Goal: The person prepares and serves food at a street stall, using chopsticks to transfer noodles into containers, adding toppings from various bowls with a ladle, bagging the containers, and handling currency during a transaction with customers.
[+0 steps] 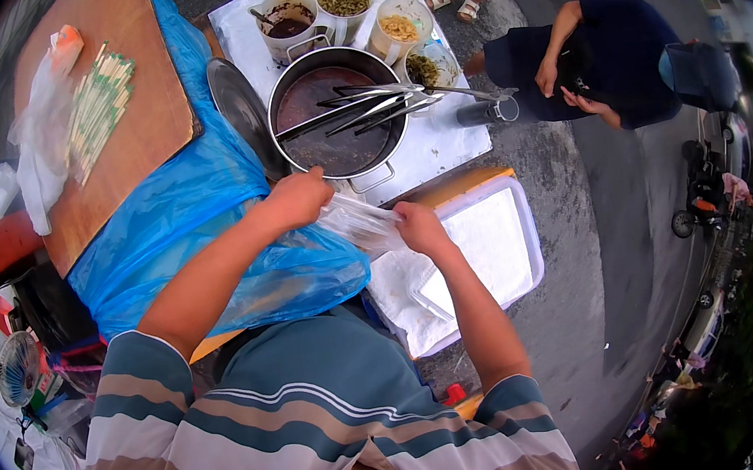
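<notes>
A clear plastic bag (362, 221) is stretched between my two hands, just in front of a large metal pot. My left hand (305, 198) grips one end near the pot's rim, and my right hand (420, 226) grips the other end, over a white-lined tray (490, 242). Dark reddish liquid fills the pot (308, 137), which has a divider across it; several metal tongs (388, 103) rest over it. Behind it are plastic jugs of toppings: a dark sauce (287, 26), chopped greens (345, 1), a yellowish topping (398, 28) and darker greens (423, 71).
Blue plastic sheeting (210, 255) covers the surface under my left forearm. Paper-wrapped chopsticks (100, 110) lie on a wooden board (145, 73) at the left. A dark round lid (239, 118) leans beside the pot. A person in dark clothes (629, 56) stands beyond the metal table (464, 143).
</notes>
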The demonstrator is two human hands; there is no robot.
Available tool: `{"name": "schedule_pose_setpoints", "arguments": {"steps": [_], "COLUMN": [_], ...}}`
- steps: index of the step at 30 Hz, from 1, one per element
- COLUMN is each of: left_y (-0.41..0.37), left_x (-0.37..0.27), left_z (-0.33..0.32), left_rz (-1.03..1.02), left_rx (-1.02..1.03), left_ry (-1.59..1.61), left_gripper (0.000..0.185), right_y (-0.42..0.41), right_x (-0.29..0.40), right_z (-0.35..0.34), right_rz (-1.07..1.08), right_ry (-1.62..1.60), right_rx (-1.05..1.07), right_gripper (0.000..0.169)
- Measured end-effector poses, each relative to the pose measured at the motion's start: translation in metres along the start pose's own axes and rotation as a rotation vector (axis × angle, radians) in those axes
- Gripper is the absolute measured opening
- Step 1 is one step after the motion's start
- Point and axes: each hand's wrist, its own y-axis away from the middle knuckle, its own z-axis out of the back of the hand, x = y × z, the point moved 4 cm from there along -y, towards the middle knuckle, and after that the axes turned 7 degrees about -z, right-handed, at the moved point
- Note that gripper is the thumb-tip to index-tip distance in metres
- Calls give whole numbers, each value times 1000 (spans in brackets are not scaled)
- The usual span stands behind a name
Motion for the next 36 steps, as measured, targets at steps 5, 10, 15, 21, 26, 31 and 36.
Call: {"name": "schedule_pose_setpoints", "arguments": {"steps": [5,10,15,21,26,31,36], "left_y": [6,-4,-3,-13,-15,-17,-22], "left_x": [9,5,8,5,15,24,22], "left_z": [-11,-14,-13,-18,-25,-41,-36], "left_rz": [17,-75,-55,32,24,49,89], "left_rx": [-30,-22,-17,-30,-1,150,314], "left_ry": [-29,160,249,140,119,21,43], "left_gripper": [14,16,36,46,43,43,45], "right_y": [-64,-143,-147,-83,-22,-11,-32], "right_x": [36,12,25,50,68,59,47], "right_z": [54,120,111,27,11,3,-26], "right_rz": [-84,26,-33,99,146,173,-45], "right_ry": [-158,-93,-422,-537,-568,-634,-1032], "right_rx": [-74,-735,-721,-402,-289,-318,-232], "right_gripper": [83,73,43,25,21,24,32]}}
